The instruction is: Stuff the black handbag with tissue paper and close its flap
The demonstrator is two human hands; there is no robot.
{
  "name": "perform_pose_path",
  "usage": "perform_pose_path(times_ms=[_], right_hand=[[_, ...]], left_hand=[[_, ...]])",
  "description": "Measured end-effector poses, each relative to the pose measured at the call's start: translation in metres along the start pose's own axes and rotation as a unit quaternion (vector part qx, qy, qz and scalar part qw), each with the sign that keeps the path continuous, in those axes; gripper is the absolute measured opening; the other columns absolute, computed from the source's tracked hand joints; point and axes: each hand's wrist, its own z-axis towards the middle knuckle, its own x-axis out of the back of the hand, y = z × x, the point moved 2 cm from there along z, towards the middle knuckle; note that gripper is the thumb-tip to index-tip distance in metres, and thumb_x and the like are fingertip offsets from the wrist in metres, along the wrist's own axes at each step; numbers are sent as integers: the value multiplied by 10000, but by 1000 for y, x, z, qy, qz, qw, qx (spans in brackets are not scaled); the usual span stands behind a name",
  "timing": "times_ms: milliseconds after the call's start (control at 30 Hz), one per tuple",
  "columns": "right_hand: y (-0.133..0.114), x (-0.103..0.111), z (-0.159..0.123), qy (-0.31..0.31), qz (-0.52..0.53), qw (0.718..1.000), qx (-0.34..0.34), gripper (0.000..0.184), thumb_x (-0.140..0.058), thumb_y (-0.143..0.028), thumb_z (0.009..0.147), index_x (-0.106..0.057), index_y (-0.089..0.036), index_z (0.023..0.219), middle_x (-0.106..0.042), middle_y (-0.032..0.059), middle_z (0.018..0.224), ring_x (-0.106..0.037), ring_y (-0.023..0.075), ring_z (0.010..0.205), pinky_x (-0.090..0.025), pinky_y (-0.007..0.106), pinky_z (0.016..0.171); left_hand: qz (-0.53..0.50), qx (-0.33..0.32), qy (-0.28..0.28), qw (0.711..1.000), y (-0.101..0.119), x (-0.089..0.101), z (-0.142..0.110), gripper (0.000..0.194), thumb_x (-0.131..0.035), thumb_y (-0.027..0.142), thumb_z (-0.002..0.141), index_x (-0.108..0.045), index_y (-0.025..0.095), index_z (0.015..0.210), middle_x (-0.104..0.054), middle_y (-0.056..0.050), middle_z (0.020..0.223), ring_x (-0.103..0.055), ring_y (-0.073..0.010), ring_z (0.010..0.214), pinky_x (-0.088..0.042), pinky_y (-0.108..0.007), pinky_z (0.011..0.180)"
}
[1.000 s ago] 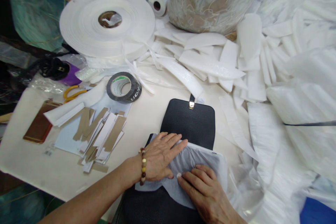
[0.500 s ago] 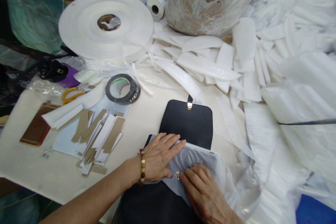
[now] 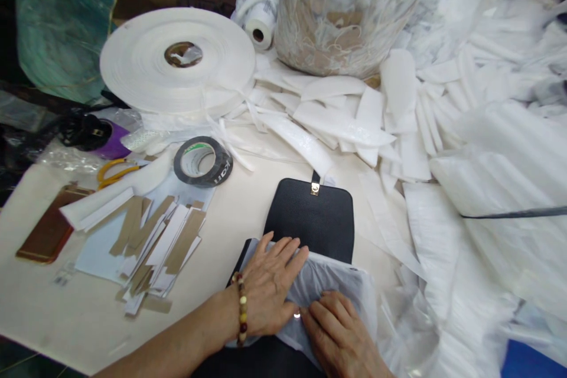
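A black leather bag [image 3: 312, 218] lies at the near middle of the table, its flap with a gold clasp [image 3: 315, 188] turned away from me. Thin white tissue paper [image 3: 330, 280] covers the bag's near part. My left hand [image 3: 268, 286], with a bead bracelet at the wrist, lies flat on the tissue with fingers stretched out. My right hand [image 3: 339, 331] presses the tissue's near edge beside a small metal stud [image 3: 296, 314], with the fingers together and slightly bent.
A big roll of white foam strip [image 3: 177, 62] and a black tape roll [image 3: 202, 161] sit at the left. Cardboard and paper strips [image 3: 153, 236], yellow scissors [image 3: 113, 171] and a brown phone [image 3: 46, 230] lie nearby. White foam sheets [image 3: 487, 189] pile up on the right, behind them a clear bag of scraps [image 3: 349, 6].
The view has tilted, so everything sits lower in frame. My right hand slid slightly left along the tissue, toward the stud. My left hand stays flat on the tissue.
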Motion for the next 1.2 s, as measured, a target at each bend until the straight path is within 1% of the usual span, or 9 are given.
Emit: perform_pose_path(times_ms=[100, 267, 400, 500, 667, 800, 900, 1000, 1200], right_hand=[[1, -1, -1, 2, -5, 1000, 6, 243, -389, -119, 907, -619, -91, 981, -648, 49, 803, -554, 159, 779, -461, 338, 793], [2, 0, -1, -11, -1, 1000, -1, 260, -366, -133, 917, -621, -95, 952, -651, 52, 818, -558, 154, 792, -460, 336, 816], [3, -1, -1, 8, -2, 1000, -2, 244, -388, -116, 906, -624, -95, 959, -650, 40, 803, -552, 151, 769, -460, 326, 811], [3, -1, -2, 19, -5, 1000, 5, 235, -398, -106, 895, -627, -96, 947, -643, 43, 775, -552, 151, 754, -464, 323, 796], [3, -1, -2, 15, -5, 1000, 4, 240, -392, -119, 900, -626, -107, 954, -649, 49, 789, -555, 153, 759, -476, 330, 778], [3, -1, -1, 16, -7, 1000, 3, 237, -395, -122, 899, -632, -114, 895, -649, 46, 786, -553, 154, 752, -475, 327, 773], [2, -1, 0, 15, -9, 1000, 2, 239, -394, -117, 895, -632, -114, 884, -648, 46, 789, -550, 155, 751, -469, 323, 771], [2, 0, 0, 10, -2, 1000, 1, 243, -388, -118, 896, -629, -105, 917, -646, 51, 798, -550, 157, 765, -460, 322, 784], [2, 4, 3, -11, 3, 1000, -4, 253, -377, -130, 904, -624, -118, 958, -641, 50, 798, -549, 155, 759, -462, 317, 762]], left_hand=[[1, 3, 11, 1000, 1, -4, 0, 704, -579, 305, 728, -312, 157, 1362, -329, -139, 1422, -272, -267, 1315, -45, -525, 1111], [-2, -4, 4, 1000, -1, -3, 1, 711, -569, 237, 692, -311, 169, 1352, -319, -135, 1427, -267, -270, 1315, -63, -539, 1107], [-2, -9, 9, 1000, -1, -2, 1, 733, -562, 206, 662, -303, 172, 1347, -326, -127, 1424, -278, -271, 1309, -64, -534, 1110], [-3, -14, 2, 1000, -2, -3, 1, 774, -559, 193, 640, -273, 169, 1359, -309, -134, 1432, -267, -277, 1315, -56, -548, 1105], [5, -24, -17, 1000, -4, -3, 0, 815, -576, 210, 633, -240, 164, 1373, -274, -143, 1447, -231, -282, 1332, -34, -548, 1104], [14, -24, -24, 999, -5, -3, 0, 830, -594, 220, 633, -229, 169, 1377, -259, -138, 1454, -218, -277, 1338, -25, -544, 1103], [13, -28, -20, 999, -5, -4, 0, 826, -618, 294, 661, -231, 158, 1378, -260, -153, 1451, -227, -290, 1333, -29, -551, 1100], [11, -23, -16, 1000, -4, -4, 0, 826, -619, 372, 693, -227, 145, 1384, -263, -160, 1448, -233, -295, 1330, -32, -548, 1102], [10, -14, -28, 999, -3, -3, 1, 862, -650, 356, 665, -231, 141, 1387, -255, -152, 1453, -227, -289, 1333, -20, -536, 1108]])
